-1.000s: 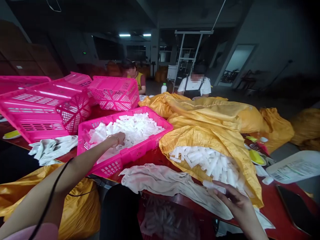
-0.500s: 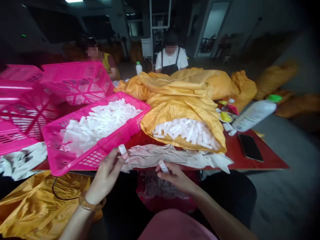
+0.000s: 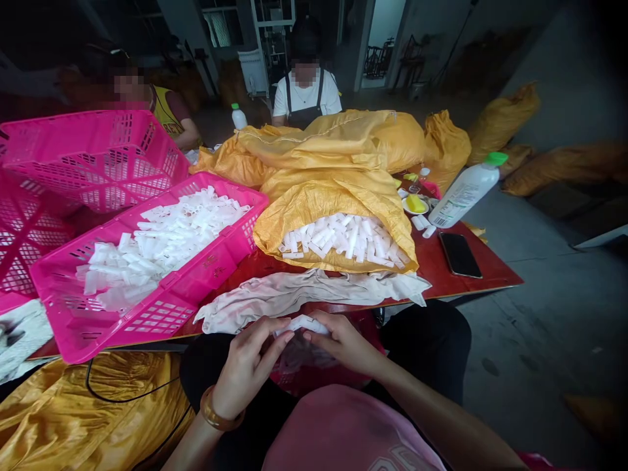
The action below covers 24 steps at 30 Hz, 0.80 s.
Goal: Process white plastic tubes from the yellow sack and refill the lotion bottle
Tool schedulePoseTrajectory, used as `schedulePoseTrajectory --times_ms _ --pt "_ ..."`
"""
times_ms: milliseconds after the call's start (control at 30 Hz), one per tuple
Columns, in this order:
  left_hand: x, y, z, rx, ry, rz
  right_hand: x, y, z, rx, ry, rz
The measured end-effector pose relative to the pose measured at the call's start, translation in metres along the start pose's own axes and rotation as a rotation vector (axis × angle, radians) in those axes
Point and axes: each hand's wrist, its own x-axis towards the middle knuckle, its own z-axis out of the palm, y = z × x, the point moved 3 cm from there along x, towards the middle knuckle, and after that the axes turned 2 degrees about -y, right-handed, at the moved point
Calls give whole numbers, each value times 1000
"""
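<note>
In front of my lap, my left hand (image 3: 252,350) and my right hand (image 3: 341,340) are brought together. Each pinches one end of small white tube-like pieces (image 3: 303,323) that meet end to end between my fingers. Whether they are joined or only touching, I cannot tell. Just beyond my hands a crumpled pale cloth (image 3: 275,294) lies along the table edge. A pink basket (image 3: 196,288) at the left holds many white pieces (image 3: 142,255). Behind the cloth, an open yellow sack (image 3: 328,190) shows more white tubes (image 3: 353,237) in its mouth.
A phone (image 3: 460,254), a white bottle with green cap (image 3: 466,193) and a small dish (image 3: 415,205) stand at the right of the red table (image 3: 490,278). Stacked pink baskets (image 3: 93,157) rise at the left. Two people (image 3: 307,98) sit across.
My hands, earlier apart with a white piece in each, have come together so the pieces meet. The view has shifted, and the table things appear further left.
</note>
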Motion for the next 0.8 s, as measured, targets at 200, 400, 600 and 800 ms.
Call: schedulePoseTrajectory --times_ms 200,400,600,800 --pt "6 -15 25 -287 -67 -254 0 -5 8 -402 106 -106" --pt "6 -26 17 -396 -20 -233 3 -15 -2 68 -107 -38" --pt "8 -14 23 -339 -54 -249 2 -5 6 -277 79 -69" --pt "2 -14 46 -499 -3 -392 -6 7 14 -578 164 -181"
